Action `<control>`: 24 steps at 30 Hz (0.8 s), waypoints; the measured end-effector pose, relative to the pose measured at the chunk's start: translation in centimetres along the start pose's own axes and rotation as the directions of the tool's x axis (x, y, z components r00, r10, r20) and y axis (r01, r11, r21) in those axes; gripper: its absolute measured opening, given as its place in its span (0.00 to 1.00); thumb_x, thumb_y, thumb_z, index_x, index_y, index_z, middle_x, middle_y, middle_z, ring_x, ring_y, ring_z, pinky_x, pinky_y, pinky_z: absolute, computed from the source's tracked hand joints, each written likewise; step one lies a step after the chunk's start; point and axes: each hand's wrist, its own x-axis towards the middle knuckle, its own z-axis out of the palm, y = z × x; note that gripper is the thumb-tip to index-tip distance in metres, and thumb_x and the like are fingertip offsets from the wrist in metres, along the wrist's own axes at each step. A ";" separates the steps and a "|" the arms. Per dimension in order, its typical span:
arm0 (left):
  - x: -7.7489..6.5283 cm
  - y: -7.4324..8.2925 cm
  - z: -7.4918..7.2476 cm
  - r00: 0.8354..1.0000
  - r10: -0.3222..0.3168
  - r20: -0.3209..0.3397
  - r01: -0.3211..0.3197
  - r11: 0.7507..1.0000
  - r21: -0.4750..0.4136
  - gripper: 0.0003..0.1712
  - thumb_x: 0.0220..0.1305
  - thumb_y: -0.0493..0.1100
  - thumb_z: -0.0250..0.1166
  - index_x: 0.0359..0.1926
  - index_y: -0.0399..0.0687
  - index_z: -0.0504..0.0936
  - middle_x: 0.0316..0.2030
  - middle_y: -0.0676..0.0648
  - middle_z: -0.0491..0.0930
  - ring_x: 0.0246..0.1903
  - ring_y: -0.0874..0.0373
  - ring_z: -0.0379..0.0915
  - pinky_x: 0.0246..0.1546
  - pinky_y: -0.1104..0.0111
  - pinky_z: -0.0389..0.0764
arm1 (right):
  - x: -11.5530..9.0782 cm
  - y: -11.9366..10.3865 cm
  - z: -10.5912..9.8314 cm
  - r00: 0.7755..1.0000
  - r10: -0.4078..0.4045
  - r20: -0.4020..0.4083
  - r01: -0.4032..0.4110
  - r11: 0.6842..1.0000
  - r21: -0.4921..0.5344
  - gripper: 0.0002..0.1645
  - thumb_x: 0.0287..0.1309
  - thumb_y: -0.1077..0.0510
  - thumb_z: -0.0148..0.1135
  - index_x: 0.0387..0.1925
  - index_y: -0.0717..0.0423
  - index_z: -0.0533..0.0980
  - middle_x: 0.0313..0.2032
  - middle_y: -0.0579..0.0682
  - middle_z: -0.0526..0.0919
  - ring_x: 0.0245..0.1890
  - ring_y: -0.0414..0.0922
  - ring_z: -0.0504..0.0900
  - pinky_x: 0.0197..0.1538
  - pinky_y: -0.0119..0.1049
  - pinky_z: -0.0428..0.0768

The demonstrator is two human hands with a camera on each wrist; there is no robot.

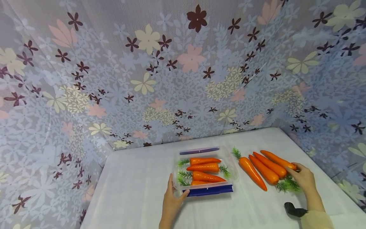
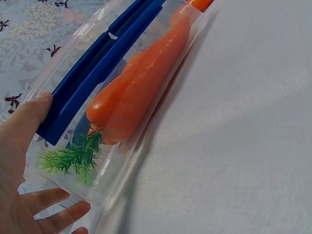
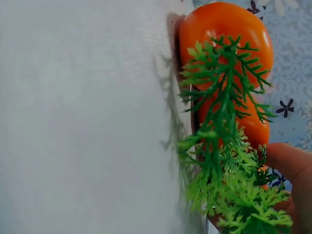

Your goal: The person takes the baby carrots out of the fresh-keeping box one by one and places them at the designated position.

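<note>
A clear plastic container (image 1: pixel 235 165) with blue side latches (image 1: pixel 208 190) holds several orange carrots (image 1: pixel 203 167) with feathery green tops. My left hand (image 1: pixel 172 200) is at its near left corner, thumb on the blue latch and the other fingers extended by the side wall. To the right, my right hand (image 1: pixel 304 178) pinches the thick end of the rightmost carrot (image 1: pixel 277 159) between thumb and fingers. In the right wrist view, green fronds (image 3: pixel 229 180) partly hide those fingers (image 3: pixel 287 158).
Two carrots lie side by side left of the held one, and another carrot (image 1: pixel 253 173) lies nearer the container. A black curved object (image 1: pixel 294 210) shows by the right sleeve (image 1: pixel 317 219). Flowered cloth (image 1: pixel 171 79) hangs behind the white-covered table (image 1: pixel 128 190).
</note>
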 end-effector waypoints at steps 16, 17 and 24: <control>0.2 -0.3 0.3 1.000 -0.018 0.000 0.018 1.000 -0.024 0.59 0.49 0.63 0.71 0.75 0.51 0.49 0.64 0.32 0.68 0.54 0.40 0.75 0.56 0.44 0.71 | -0.1 -2.1 -0.5 0.992 -0.068 -0.110 0.062 0.996 -0.063 0.29 0.65 0.51 0.53 0.54 0.75 0.69 0.49 0.78 0.74 0.44 0.71 0.73 0.39 0.60 0.72; 0.2 -0.4 0.3 1.000 -0.016 -0.001 0.016 1.000 -0.026 0.59 0.49 0.63 0.71 0.75 0.51 0.49 0.64 0.32 0.68 0.54 0.41 0.75 0.56 0.44 0.71 | -0.1 -2.7 -0.5 0.987 -0.082 -0.135 0.075 0.995 -0.059 0.28 0.64 0.52 0.55 0.53 0.75 0.70 0.48 0.77 0.74 0.44 0.70 0.73 0.39 0.60 0.72; 0.1 -0.3 0.2 1.000 -0.017 -0.005 0.017 1.000 -0.025 0.59 0.49 0.63 0.71 0.75 0.51 0.49 0.64 0.33 0.68 0.54 0.41 0.75 0.56 0.43 0.71 | -0.3 -8.8 0.6 0.964 -0.170 -0.205 0.188 0.979 0.074 0.24 0.64 0.56 0.56 0.53 0.73 0.72 0.48 0.72 0.77 0.47 0.65 0.74 0.44 0.55 0.71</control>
